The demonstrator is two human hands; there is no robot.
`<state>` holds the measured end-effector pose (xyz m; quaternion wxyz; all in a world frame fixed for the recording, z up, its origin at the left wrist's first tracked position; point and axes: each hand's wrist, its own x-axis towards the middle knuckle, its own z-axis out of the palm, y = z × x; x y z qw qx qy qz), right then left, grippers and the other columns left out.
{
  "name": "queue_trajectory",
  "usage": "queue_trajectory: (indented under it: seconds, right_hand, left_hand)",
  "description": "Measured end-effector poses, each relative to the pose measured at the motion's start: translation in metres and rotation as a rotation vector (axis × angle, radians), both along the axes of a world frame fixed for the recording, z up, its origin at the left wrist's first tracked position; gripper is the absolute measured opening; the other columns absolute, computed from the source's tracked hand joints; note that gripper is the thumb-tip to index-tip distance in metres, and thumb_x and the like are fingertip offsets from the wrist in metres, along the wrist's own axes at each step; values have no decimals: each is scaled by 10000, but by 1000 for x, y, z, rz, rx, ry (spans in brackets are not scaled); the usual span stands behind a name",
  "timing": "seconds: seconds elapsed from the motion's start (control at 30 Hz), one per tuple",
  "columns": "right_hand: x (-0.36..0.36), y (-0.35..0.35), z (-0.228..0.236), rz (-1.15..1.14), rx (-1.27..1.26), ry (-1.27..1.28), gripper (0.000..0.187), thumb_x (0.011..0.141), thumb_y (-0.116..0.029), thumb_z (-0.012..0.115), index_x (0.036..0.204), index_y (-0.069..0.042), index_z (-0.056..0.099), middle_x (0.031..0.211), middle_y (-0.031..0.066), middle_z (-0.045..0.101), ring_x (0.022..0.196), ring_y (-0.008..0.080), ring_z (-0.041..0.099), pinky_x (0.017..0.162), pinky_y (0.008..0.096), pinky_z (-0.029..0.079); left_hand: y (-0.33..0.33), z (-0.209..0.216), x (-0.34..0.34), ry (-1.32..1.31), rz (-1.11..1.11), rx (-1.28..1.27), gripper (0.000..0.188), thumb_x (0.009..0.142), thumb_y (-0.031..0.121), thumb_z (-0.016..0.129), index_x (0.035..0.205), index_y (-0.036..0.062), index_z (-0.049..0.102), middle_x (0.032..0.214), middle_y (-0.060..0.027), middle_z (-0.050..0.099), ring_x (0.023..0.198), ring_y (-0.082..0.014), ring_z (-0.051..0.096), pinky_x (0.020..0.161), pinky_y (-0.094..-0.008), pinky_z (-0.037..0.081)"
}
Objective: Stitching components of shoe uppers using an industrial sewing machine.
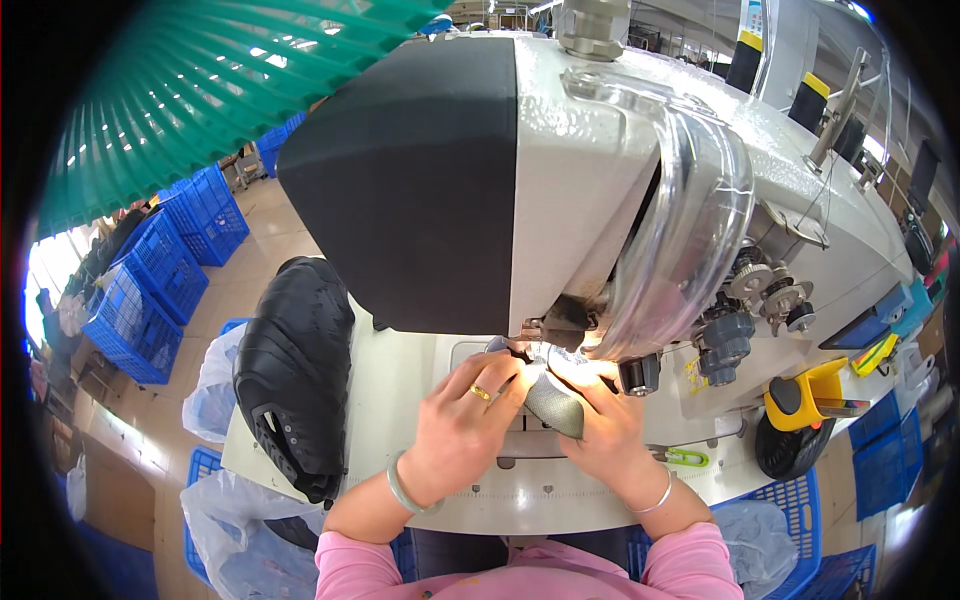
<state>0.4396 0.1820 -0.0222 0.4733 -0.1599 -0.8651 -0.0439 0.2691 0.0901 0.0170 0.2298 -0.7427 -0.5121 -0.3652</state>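
Observation:
Both my hands are at the needle area of a sewing machine (590, 190), under its lit head. A small grey-green fabric piece (556, 405), perhaps part of a shoe upper, lies curved between them. My left hand (468, 425), with a gold ring, has its fingers closed on the piece's left side. From the right, my right hand (610, 425) pinches it, thumb along its near edge. My fingertips and the far end of the fabric are partly hidden beneath the machine head. Green-handled thread snips (685, 457) lie on the table just right of my right wrist.
Stacked black shoe uppers (295, 375) stand at the table's left. To the right are a yellow holder (815, 395) and a black rounded object (790, 448). Blue crates (205, 215) line the left floor; plastic bags (250, 530) flank the table. A green ribbed sheet (230, 90) hangs upper left.

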Motion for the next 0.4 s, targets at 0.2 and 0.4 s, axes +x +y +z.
queue_trajectory:
  seconds: [0.2, 0.4]
  right_hand:
    - [-6, -12, -1, -61, -39, -43, 386, 604, -67, 683, 991, -73, 681, 1089, 63, 615, 964, 302, 505, 864, 461, 341]
    - [-2, -17, 4, -37, -82, -32, 412, 632, -91, 703, 1041, -79, 657, 1100, 51, 611, 1027, 267, 530, 886, 453, 335]
  left_hand:
    - [2, 1, 1, -24, 1, 44, 414, 599, -65, 639, 1005, 9, 673, 991, -88, 615, 872, -271, 656, 664, -345, 563]
    - [5, -3, -16, -209, -93, -107, 392, 634, -51, 671, 1007, 63, 705, 1139, -145, 661, 889, -297, 682, 709, -346, 576]
